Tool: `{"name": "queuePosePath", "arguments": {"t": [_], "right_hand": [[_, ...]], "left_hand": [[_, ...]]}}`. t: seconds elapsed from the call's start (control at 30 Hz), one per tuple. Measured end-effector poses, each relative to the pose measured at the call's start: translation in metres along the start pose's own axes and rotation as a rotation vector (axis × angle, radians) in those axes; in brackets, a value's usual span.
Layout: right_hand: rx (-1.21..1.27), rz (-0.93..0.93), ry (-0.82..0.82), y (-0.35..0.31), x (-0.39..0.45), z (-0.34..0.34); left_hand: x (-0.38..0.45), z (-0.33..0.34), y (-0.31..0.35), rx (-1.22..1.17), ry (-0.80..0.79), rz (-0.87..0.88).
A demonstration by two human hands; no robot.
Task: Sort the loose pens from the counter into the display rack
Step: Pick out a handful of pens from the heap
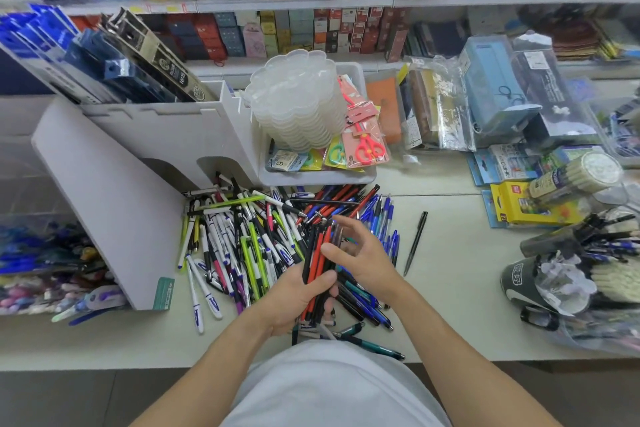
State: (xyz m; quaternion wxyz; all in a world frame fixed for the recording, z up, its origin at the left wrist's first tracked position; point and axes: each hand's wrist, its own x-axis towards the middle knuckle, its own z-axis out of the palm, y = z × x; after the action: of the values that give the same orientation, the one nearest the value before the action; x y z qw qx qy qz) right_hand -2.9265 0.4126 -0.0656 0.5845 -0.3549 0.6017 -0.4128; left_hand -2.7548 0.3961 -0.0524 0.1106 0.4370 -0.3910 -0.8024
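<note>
Plainly, the head view catches the gathering step: pens are being picked out of the heap and collected before any go into the rack. The left hand (298, 291) is curled round a bundle of pens (317, 263), mostly black and red-orange barrels, held roughly upright-to-tilted over the near middle of the counter (450, 288). The right hand (360, 253) sits just right of the bundle with its fingers loosely bent; its thumb and forefinger seem to be at the top of a dark pen in the bundle, though whether they truly pinch it I cannot tell.

Under and around both hands lies the loose pile of pens (249, 236), spread across the counter's middle: white and green ones to the left, blue and red ones farther and to the right. A single black pen (415, 243) lies apart on the right. The white display rack (114, 191) stands at the left, touching the pile's far left edge, with arched openings low on its front.

By my reading the sorting is early, since most pens are unsorted. The next move likely calls for squaring the bundle's ends, then carrying it left to the rack and into a matching slot without spilling any.
</note>
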Motion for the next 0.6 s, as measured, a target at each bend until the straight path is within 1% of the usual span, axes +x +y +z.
{"name": "queuePosePath", "arguments": {"t": [0.1, 0.17, 0.23, 0.33, 0.43, 0.53, 0.6], "right_hand": [[-0.053, -0.068, 0.091, -0.011, -0.001, -0.006], [0.016, -0.101, 0.113, -0.019, 0.0, -0.006], [0.064, -0.128, 0.098, -0.027, 0.0, -0.008], [0.062, -0.146, 0.067, -0.038, 0.002, -0.014], [0.053, -0.131, 0.034, -0.043, 0.005, -0.02], [-0.053, -0.162, -0.021, -0.049, 0.006, -0.023], [-0.123, -0.184, -0.026, -0.055, 0.005, -0.023]], "left_hand": [[-0.002, 0.0, 0.009, 0.033, 0.041, 0.054], [-0.005, 0.001, 0.014, -0.013, 0.043, 0.074], [-0.008, 0.001, 0.021, -0.081, 0.005, 0.092], [-0.013, -0.002, 0.028, -0.182, -0.06, 0.11], [-0.016, -0.003, 0.032, -0.233, -0.069, 0.109], [-0.017, -0.001, 0.034, -0.233, -0.063, 0.103], [-0.017, 0.002, 0.035, -0.237, -0.054, 0.095]]}}
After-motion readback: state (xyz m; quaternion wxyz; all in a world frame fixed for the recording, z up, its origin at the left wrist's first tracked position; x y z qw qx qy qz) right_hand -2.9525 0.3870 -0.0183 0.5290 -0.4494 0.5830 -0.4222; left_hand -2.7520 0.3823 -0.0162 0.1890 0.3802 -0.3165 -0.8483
